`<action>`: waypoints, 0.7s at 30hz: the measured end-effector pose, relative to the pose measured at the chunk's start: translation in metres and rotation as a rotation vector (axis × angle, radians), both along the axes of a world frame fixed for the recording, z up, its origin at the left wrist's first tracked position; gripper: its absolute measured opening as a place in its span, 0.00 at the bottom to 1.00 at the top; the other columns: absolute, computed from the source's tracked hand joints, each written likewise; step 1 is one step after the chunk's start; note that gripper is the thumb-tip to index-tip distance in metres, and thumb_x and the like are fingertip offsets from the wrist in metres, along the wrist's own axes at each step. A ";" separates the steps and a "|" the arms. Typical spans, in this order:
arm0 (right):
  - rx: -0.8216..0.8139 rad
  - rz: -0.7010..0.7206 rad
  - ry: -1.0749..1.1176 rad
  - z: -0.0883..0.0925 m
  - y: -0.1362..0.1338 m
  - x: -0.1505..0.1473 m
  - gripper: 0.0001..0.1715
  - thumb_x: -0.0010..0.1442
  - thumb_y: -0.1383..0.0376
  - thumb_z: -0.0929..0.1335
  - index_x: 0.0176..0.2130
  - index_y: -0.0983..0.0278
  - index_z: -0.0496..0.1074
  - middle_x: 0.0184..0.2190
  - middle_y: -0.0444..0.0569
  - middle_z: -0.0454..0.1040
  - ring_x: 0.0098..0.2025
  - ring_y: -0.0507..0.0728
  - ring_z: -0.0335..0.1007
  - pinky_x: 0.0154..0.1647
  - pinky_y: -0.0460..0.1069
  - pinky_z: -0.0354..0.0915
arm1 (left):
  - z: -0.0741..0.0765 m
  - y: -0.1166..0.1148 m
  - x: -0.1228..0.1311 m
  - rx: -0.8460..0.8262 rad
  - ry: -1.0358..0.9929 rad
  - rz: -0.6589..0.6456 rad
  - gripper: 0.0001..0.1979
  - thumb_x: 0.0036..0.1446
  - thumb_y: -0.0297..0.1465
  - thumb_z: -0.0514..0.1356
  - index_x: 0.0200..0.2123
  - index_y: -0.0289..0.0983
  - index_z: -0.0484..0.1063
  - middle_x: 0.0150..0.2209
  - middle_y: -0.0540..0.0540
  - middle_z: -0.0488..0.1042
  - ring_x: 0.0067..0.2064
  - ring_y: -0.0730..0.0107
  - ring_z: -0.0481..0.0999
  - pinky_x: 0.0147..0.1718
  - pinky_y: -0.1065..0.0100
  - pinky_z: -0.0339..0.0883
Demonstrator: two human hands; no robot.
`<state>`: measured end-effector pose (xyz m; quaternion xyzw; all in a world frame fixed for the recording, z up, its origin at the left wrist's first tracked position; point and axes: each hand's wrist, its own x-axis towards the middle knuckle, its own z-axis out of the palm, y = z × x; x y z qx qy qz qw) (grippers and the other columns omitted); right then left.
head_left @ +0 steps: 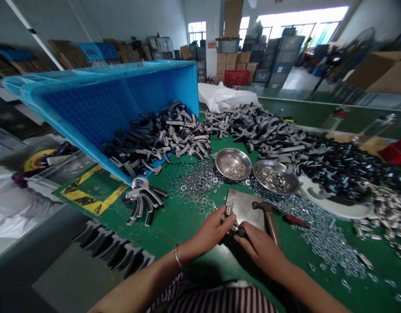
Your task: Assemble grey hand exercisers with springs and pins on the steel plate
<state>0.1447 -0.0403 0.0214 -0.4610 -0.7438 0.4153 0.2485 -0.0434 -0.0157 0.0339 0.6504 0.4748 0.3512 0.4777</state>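
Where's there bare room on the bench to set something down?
Left: the green tabletop between the left hand and grey lever cluster. Narrower: between the hammer and loose washers. Crowded: around both metal bowls, with heaped levers behind.

left hand (211,229) and right hand (262,247) partly hide a metal part (228,210); the right edge cuts a cardboard box (375,69)

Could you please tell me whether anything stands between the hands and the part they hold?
Nothing visible does: the left hand and right hand both hold the part directly. The hammer lies beyond the right hand, not between.
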 end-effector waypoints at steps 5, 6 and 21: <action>0.381 0.083 -0.322 0.000 0.012 0.010 0.21 0.69 0.51 0.60 0.37 0.62 0.70 0.36 0.55 0.74 0.37 0.61 0.70 0.36 0.54 0.66 | 0.004 -0.002 0.002 -0.001 0.008 0.009 0.11 0.65 0.39 0.56 0.40 0.37 0.71 0.36 0.48 0.73 0.37 0.67 0.69 0.38 0.67 0.63; 0.326 0.076 -0.268 -0.001 0.010 0.007 0.21 0.70 0.50 0.59 0.37 0.62 0.69 0.34 0.53 0.74 0.35 0.60 0.70 0.36 0.54 0.66 | 0.006 -0.002 0.001 0.044 0.040 0.017 0.12 0.65 0.39 0.55 0.39 0.37 0.70 0.35 0.48 0.73 0.36 0.68 0.68 0.37 0.68 0.62; 0.019 -0.204 -0.065 0.002 0.001 -0.002 0.30 0.58 0.39 0.67 0.41 0.62 0.69 0.33 0.51 0.74 0.34 0.59 0.71 0.36 0.52 0.65 | -0.010 0.006 -0.003 0.081 0.017 0.033 0.11 0.67 0.38 0.53 0.36 0.37 0.66 0.34 0.51 0.70 0.37 0.71 0.67 0.38 0.69 0.61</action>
